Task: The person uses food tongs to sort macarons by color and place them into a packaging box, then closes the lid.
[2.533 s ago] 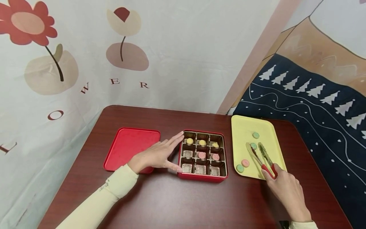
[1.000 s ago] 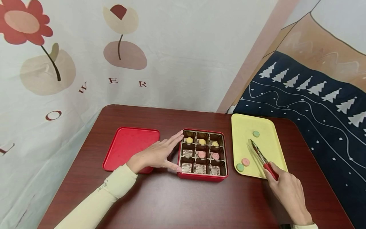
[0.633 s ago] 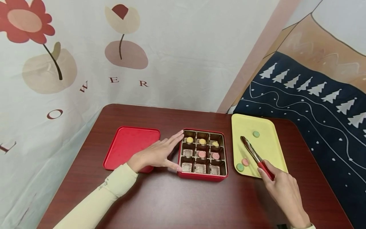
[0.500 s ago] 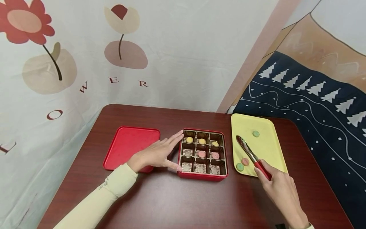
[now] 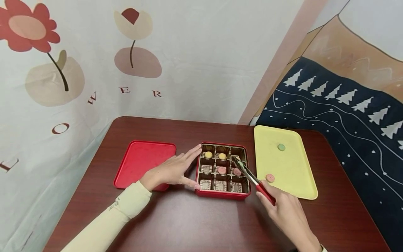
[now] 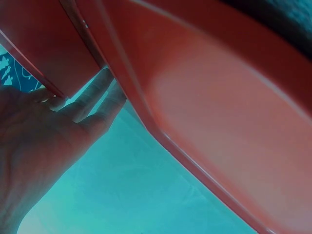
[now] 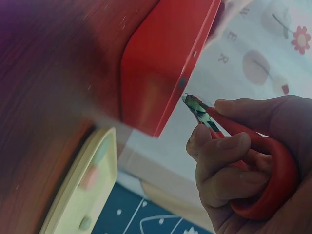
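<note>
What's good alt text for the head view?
A right hand holds red-handled tongs above a red compartmented box with yellow and pink discs; the left hand touches its side. A yellow tray sits beside the box.

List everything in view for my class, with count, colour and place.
table: 1, red-brown, centre
box: 1, red, on table
insert: 1, brown, inside box
lid: 1, red, left of box
tray: 1, yellow, right of box
tongs: 1, red and metallic, tips over insert; load unclear
far discs: at least 2, yellow, insert's far row; tongs partly block the third compartment
middle discs: 2, pink, insert's middle row
tray discs: 3, two green, one pink, on tray; one green shows only from right wrist
flower backdrop: 1, whitish, behind table
tree backdrop: 1, navy and brown, at right
left grip: 1, cream sleeve, resting against box's left side
right grip: 1, cream sleeve edge, holding tongs
</note>
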Available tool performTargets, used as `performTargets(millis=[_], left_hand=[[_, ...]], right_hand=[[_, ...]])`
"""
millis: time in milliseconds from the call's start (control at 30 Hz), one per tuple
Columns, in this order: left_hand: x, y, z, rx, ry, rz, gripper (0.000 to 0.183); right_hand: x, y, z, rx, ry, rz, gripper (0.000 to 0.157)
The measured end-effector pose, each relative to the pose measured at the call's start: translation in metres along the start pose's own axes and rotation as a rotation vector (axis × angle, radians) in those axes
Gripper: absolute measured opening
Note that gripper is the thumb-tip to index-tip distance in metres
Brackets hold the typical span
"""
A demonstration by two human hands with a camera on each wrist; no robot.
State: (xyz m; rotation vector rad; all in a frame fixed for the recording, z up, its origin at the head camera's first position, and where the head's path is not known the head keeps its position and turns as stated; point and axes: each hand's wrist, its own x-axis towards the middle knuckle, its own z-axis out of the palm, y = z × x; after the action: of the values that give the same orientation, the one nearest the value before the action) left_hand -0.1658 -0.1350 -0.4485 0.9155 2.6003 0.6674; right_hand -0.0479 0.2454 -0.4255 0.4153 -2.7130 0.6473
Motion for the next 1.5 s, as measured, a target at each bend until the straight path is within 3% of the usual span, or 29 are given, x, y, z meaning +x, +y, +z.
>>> performTargets(millis=[433,933,1267,1500], left_hand=[[-0.001,0.001,0.001,0.006,0.001,-0.003,0.131],[-0.004,0.001,0.005,0.000,0.012,0.008,0.130],[-0.003,0.000,0.002,0.009,0.012,0.006,0.130],[-0.002,0.000,0.000,0.015,0.013,0.010,0.130]], right_hand=[[0.001,-0.028,0.018,0.044,-0.051,-0.107,0.043],[-0.003,-0.042,0.026,0.044,-0.057,-0.178,0.042],[-0.009,-0.049,0.035,0.062,-0.083,-0.179,0.042],[-0.009,-0.049,0.038,0.031,-0.045,-0.238,0.043]])
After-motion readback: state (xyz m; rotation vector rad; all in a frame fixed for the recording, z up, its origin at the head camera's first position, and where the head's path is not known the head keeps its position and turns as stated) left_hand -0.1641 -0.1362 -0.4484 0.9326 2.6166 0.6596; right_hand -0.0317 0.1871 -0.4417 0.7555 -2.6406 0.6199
